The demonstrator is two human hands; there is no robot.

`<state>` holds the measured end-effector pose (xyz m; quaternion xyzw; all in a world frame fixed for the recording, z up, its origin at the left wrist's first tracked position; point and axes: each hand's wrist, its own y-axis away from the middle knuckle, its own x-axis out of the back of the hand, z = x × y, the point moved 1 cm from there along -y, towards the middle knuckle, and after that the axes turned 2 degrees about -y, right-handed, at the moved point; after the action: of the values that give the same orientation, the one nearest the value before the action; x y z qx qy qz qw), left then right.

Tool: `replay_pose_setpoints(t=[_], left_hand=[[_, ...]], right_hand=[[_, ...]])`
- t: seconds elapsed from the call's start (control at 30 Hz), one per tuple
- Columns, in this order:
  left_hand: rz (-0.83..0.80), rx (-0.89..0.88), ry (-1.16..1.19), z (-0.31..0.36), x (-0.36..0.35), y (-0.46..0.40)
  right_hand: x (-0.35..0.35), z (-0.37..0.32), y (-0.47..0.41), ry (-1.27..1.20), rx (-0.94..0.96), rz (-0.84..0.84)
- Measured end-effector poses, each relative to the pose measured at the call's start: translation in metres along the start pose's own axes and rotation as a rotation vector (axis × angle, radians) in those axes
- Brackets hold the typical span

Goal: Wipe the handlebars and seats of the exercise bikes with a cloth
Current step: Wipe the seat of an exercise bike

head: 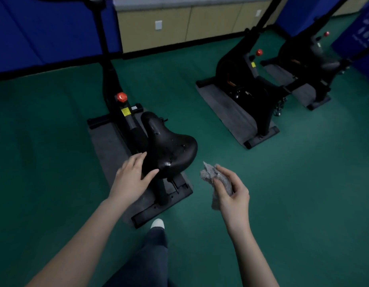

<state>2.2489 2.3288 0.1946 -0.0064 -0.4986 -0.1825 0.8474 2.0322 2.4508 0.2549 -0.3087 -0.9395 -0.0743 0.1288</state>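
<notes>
My left hand (pixel 132 179) rested open against the black seat (pixel 169 146). My right hand (pixel 231 191) gripped a crumpled grey cloth (pixel 210 175) just beside it.

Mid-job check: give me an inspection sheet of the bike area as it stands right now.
Surface: green floor; grey mat under the nearest bike.
Job's things: black seat of the nearest bike, with shiny wet-looking spots; grey cloth bunched up, off the seat to its right. Handlebars out of view.
Clutter: nothing seen.
Hands: left hand rests on the seat's rear edge, fingers straight; right hand grips the cloth, clear of the seat.
Cables: nothing seen.
Surroundings: two more bikes on mats to the right; blue wall padding; beige cabinets behind.
</notes>
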Motion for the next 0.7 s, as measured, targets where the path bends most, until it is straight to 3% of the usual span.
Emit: replay_pose_setpoints(t=[0.4, 0.7], left_hand=[[0.080, 0.191, 0.162, 0.002, -0.019, -0.043], [0.258, 0.368, 0.297, 0.011, -0.038, -0.064]], right_hand=[[-0.050, 0.005, -0.093, 0.043, -0.021, -0.251], [-0.105, 0.000, -0.171, 0.187, 0.263, -0.506]])
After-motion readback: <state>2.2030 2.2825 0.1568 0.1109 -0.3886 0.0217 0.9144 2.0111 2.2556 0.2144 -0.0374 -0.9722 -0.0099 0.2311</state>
